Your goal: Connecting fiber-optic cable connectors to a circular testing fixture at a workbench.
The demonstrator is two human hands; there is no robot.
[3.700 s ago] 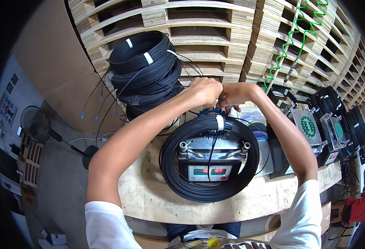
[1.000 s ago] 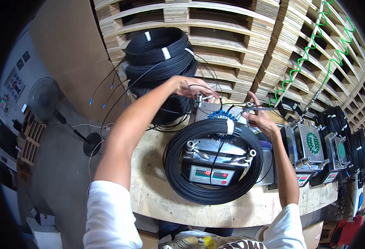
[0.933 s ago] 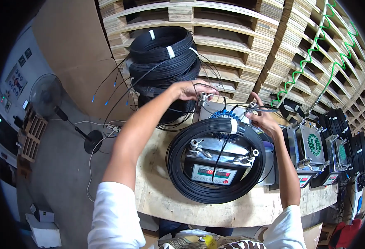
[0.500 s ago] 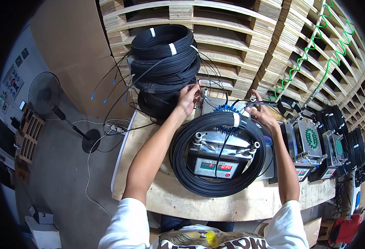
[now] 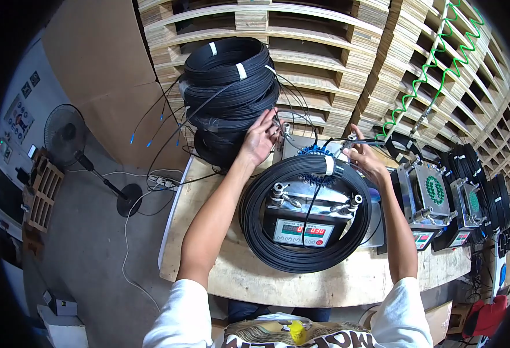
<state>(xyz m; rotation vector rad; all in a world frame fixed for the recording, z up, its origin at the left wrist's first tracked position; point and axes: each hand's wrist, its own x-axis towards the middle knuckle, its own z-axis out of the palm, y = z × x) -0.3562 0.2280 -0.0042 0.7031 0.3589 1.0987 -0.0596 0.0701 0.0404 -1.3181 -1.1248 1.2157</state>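
Observation:
A polishing machine with a metal plate [image 5: 319, 196] and a ring of blue connectors [image 5: 316, 150] stands in front of me. Around its display panel [image 5: 301, 233] lies a coil of black cable [image 5: 287, 264] with a white band. My left hand [image 5: 259, 142] is at the far left corner post [image 5: 287, 129], beside the cable stack. Its fingers are curled; what they grip is hidden. At the far right post [image 5: 352, 138], my right hand [image 5: 366, 159] pinches what looks like a clamp lever, index finger raised. Both near corner posts show metal levers.
Stacked black cable coils [image 5: 226, 87] stand at the far left, blue-tipped ends hanging out. Two similar machines [image 5: 432, 194] with green rings are to the right, more coils beyond. Wooden pallets [image 5: 307, 52] rise behind. A fan [image 5: 66, 136] stands on the floor at left.
My left hand has turned and its fingers have shifted slightly at the far left post. My right hand stays at its post. The display reading has changed, and the view has shifted slightly.

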